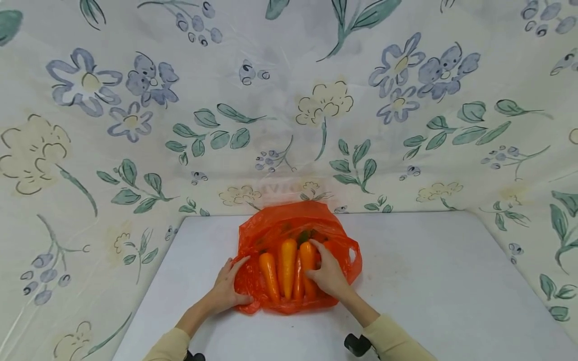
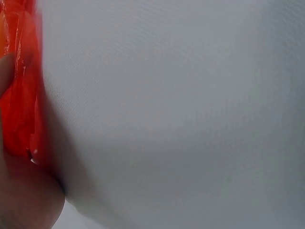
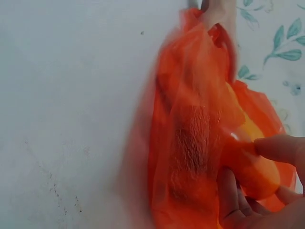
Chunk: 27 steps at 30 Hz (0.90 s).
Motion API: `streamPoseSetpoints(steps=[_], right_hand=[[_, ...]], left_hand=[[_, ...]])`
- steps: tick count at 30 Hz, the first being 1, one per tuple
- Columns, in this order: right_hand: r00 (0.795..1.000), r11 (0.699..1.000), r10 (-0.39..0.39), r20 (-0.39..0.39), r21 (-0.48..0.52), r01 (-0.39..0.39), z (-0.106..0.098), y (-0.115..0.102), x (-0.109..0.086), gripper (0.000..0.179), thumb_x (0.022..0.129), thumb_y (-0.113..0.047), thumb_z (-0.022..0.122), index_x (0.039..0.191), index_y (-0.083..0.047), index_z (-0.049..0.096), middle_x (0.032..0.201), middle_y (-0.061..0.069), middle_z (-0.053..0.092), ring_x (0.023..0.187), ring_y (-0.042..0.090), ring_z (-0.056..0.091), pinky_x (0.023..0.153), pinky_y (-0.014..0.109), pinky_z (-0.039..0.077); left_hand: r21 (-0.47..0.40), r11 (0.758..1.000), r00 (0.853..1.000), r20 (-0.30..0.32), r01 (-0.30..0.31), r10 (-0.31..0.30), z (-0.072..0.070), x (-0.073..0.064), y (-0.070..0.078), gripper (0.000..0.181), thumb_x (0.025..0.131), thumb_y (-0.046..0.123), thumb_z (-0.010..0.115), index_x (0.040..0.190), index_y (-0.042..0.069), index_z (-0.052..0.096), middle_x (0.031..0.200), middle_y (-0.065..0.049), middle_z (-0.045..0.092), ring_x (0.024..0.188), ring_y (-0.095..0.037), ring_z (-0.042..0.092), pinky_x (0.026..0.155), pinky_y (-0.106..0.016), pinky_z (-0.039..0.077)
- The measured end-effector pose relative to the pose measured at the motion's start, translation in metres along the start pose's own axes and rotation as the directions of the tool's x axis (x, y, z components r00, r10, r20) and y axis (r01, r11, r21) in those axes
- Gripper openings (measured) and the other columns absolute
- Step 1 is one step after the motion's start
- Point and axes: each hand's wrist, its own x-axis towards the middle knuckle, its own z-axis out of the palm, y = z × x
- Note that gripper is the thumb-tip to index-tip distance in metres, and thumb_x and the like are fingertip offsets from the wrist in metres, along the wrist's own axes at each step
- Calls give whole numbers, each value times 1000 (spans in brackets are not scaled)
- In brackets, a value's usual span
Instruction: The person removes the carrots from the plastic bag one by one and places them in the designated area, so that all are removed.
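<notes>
A red plastic bag [image 1: 289, 210] lies on the white table with its mouth spread toward the top of the head view. Several orange carrots [image 1: 269, 276] lie side by side inside it. My left hand [image 1: 224, 291] grips the bag's left side, thumb low and fingers higher up. My right hand [image 1: 331, 276] reaches in from the right and holds the rightmost carrot [image 1: 308, 258]. In the right wrist view, thumb and fingers close around the thick end of that carrot [image 3: 259, 174]. The lower parts of the carrots are partly veiled by the bag's film.
Something dark green [image 1: 304, 235] shows deeper in the bag, mostly hidden. One bag handle [image 1: 355, 255] sticks out to the right. The white table [image 1: 420, 276] extends on both sides, and a flower-patterned sheet [image 1: 271, 125] rises behind it and along its sides.
</notes>
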Motion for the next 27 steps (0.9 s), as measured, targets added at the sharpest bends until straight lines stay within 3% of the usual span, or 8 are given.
streamPoseSetpoints(steps=[10, 20, 27], right_hand=[[997, 997, 77, -23, 15, -77, -18, -2, -2, 69, 82, -4, 72, 144, -15, 44, 134, 14, 52, 90, 25, 58, 80, 40, 59], [993, 995, 99, 64, 1, -99, -22, -10, -11, 67, 80, -9, 73, 141, -14, 46, 120, 13, 54, 71, 20, 53, 64, 29, 51], [992, 997, 73, 108, -7, -72, -23, -10, -18, 68, 80, -11, 74, 142, -12, 46, 131, 14, 50, 77, 20, 55, 70, 31, 53]], left_hand=[[16, 1000, 1000, -14, -1, 1, 3, -1, -2, 102, 71, 36, 83, 155, 23, 26, 160, -27, 6, 147, -47, 1, 107, -77, 19], [19, 1000, 1000, -3, 6, -6, 1, 0, -3, 103, 72, 37, 83, 155, 24, 24, 161, -27, 4, 147, -47, 0, 108, -77, 18], [21, 1000, 1000, 5, 4, -4, 0, -2, -1, 104, 71, 37, 83, 155, 23, 24, 161, -27, 3, 147, -48, -1, 108, -77, 17]])
